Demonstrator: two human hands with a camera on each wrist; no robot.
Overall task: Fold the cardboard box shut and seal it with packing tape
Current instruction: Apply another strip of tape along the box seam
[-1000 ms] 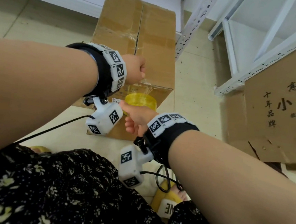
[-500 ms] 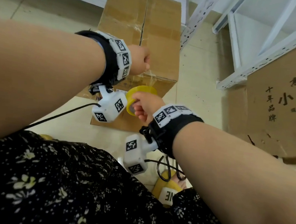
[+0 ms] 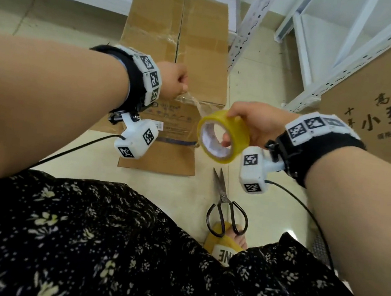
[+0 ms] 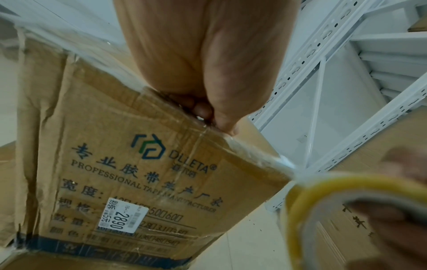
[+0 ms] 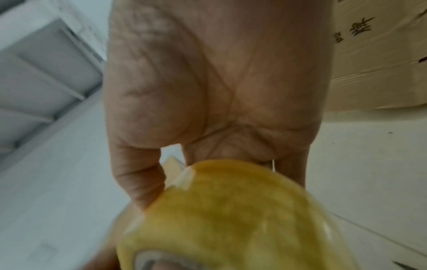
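Floor (image 3: 58,13): pale tile; carries all items below.

Big carton (image 3: 383,93): brown, printed with dark characters; stands right of the box, beyond the rack.

Rack (image 3: 307,63): white perforated steel frame, just right of the box, between it and the big carton.

Box (image 3: 174,33): brown cardboard, on the floor, centre of the head view. Top flaps folded down and meeting along a middle seam; crumpled clear tape crosses the top. Near face printed with a logo, blue lettering and a white price label (image 4: 123,215).

Dress (image 3: 101,247): black with small pale flowers, nearer than the box.

Left hand (image 3: 173,80): at the box's near top edge, grip clamped, thumb and fingers pinching the free tape end (image 4: 217,126) against that edge.

Right hand (image 3: 250,122): near the box, off its right front corner, in the air; grip clamped on the roll, thumb on the outer face, a fingertip inside the core.

Roll (image 3: 223,136): yellowish packing tape, pale core, tilted on edge. A clear strip (image 3: 195,100) runs taut from it to the left hand.

Scissors (image 3: 224,206): dark metal, closed, on the floor, nearer than the box and below the roll; handles overlap a yellow slipper (image 3: 223,248).
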